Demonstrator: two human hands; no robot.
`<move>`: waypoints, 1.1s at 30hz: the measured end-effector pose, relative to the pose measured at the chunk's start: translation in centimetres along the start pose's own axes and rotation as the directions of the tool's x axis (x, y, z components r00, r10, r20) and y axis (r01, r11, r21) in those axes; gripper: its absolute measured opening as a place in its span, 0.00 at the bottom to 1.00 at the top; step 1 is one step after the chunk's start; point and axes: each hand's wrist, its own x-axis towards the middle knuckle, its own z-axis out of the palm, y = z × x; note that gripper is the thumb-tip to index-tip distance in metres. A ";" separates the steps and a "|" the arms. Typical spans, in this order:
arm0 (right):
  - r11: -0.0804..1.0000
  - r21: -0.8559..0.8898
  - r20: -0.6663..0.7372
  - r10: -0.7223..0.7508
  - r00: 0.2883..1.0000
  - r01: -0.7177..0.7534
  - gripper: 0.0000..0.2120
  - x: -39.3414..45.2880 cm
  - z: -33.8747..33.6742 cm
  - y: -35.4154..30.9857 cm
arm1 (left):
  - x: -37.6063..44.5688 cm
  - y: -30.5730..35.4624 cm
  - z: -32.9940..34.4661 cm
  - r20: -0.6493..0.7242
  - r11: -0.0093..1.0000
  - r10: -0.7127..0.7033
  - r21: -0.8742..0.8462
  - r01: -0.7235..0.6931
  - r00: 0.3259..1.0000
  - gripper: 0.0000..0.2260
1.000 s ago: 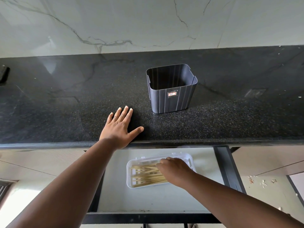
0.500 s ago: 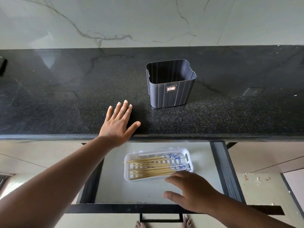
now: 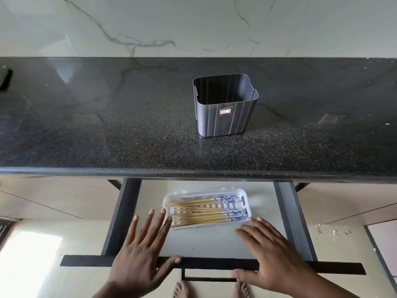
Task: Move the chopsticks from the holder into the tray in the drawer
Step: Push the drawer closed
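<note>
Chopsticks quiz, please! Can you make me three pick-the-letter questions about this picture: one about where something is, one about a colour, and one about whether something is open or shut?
1. Where are the chopsticks?
A. in the holder
B. in the white tray
C. on the floor

2. What colour is the holder on the counter?
A. dark grey
B. red
C. yellow

3. How is the drawer?
A. shut
B. taken out
C. pulled open

Answers:
1 B: they lie flat in the white tray inside the drawer.
2 A: its ribbed walls are dark grey, and it looks empty.
3 C: its floor shows below the counter edge, with the left hand and right hand spread over its front.
</note>
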 end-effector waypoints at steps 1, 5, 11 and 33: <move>1.000 -0.004 -0.002 0.005 1.000 -0.005 0.40 0.2 0.0 0.1 | 0.2 -0.1 0.2 -0.021 1.000 -0.007 -0.002 0.007 1.000 0.38; 0.999 -0.049 -0.007 0.024 1.000 -0.024 0.42 1.7 -0.2 1.1 | 2.0 -0.6 0.5 -0.099 0.999 -0.040 0.002 0.041 0.994 0.38; 0.992 -0.114 -0.138 0.041 0.990 -0.057 0.45 4.7 0.3 3.3 | 6.1 -2.0 0.3 -0.152 0.994 -0.100 0.021 0.104 0.983 0.39; 0.931 -0.329 -0.501 -0.029 0.865 -0.159 0.40 10.4 2.9 6.9 | 13.1 -4.8 3.1 -0.581 0.984 -0.064 0.099 0.149 0.812 0.37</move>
